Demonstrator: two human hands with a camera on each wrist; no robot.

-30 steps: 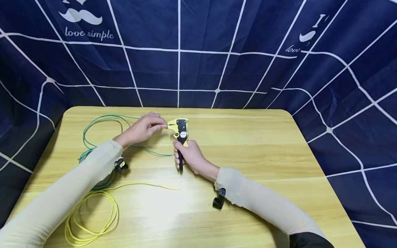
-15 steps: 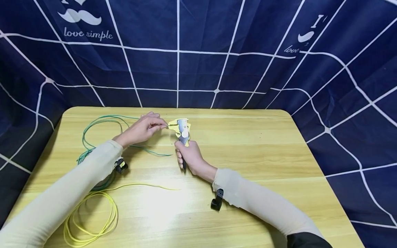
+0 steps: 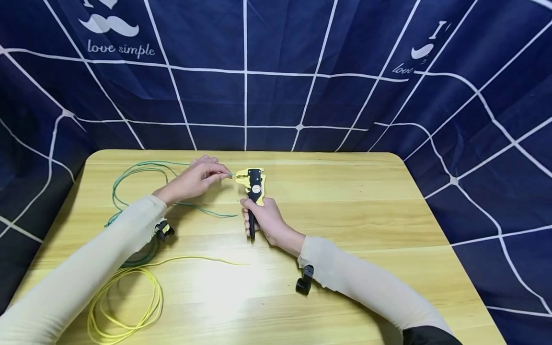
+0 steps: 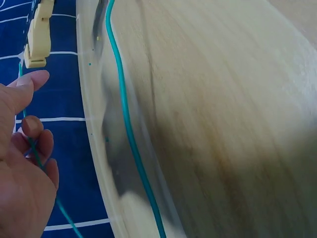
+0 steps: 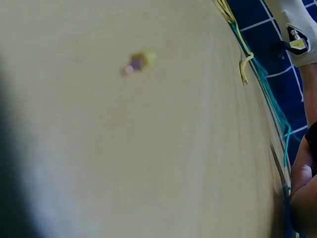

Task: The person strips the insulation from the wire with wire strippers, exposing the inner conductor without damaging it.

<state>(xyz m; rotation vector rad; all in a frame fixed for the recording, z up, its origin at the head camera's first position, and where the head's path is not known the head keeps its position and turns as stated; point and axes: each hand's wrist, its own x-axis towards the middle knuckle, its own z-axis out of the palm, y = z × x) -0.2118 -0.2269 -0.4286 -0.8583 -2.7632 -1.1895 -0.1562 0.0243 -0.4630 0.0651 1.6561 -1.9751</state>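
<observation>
My left hand (image 3: 195, 181) pinches a green wire (image 4: 24, 106) between thumb and forefinger, near the wire's end. That end points right, at the nose of a yellow and black wire stripper (image 3: 255, 184). In the left wrist view, the wire's tip overlaps the edge of the stripper's yellow nose (image 4: 38, 42). My right hand (image 3: 268, 218) grips the stripper by its black handle, thumb on the near side. At the right edge of the right wrist view, only part of the right hand (image 5: 303, 201) shows.
Loops of green wire (image 3: 122, 175) lie at the back left, partly under the left forearm. Another free green end (image 3: 215, 213) lies left of the right hand. A yellow wire coil (image 3: 157, 297) is at the front left. Tiny green scraps (image 4: 106, 140) dot the table.
The stripper tilted and turned in the right hand, then came back upright. Now a short length of green wire shows between the left fingertips and its nose. The left hand barely moved.
</observation>
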